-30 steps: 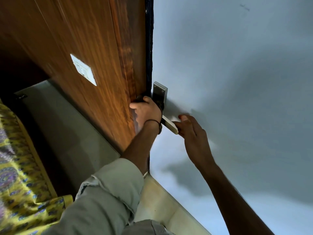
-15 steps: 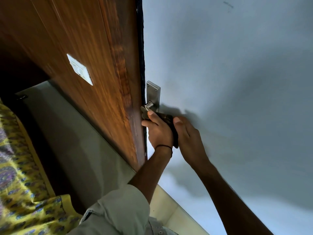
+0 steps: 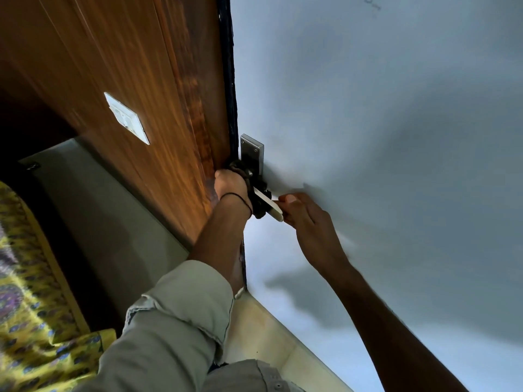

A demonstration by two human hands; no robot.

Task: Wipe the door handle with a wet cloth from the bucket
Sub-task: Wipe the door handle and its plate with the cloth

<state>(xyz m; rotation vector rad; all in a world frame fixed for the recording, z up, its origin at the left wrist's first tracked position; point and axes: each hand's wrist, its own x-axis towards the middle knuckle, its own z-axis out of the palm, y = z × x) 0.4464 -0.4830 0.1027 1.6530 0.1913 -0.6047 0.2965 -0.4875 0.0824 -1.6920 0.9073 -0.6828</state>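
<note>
A metal door handle (image 3: 268, 203) with a rectangular backplate (image 3: 252, 154) is fixed to the pale blue-grey door (image 3: 382, 137). A dark wet cloth (image 3: 259, 199) is wrapped around the lever near its pivot. My left hand (image 3: 230, 183) is closed on the cloth at the lever's base, against the door's edge. My right hand (image 3: 305, 219) holds the free end of the lever with its fingertips. The lever's pale tip shows between the two hands. No bucket is in view.
A brown wooden panel (image 3: 127, 66) with a white switch plate (image 3: 126, 118) stands left of the door's dark edge (image 3: 229, 80). A yellow patterned fabric (image 3: 31, 321) lies at lower left. Cream floor (image 3: 263, 335) meets the door's foot.
My left hand with the cloth has slid up the lever from its end to the pivot. The lever's pale tip is uncovered again, and my right hand now pinches it.
</note>
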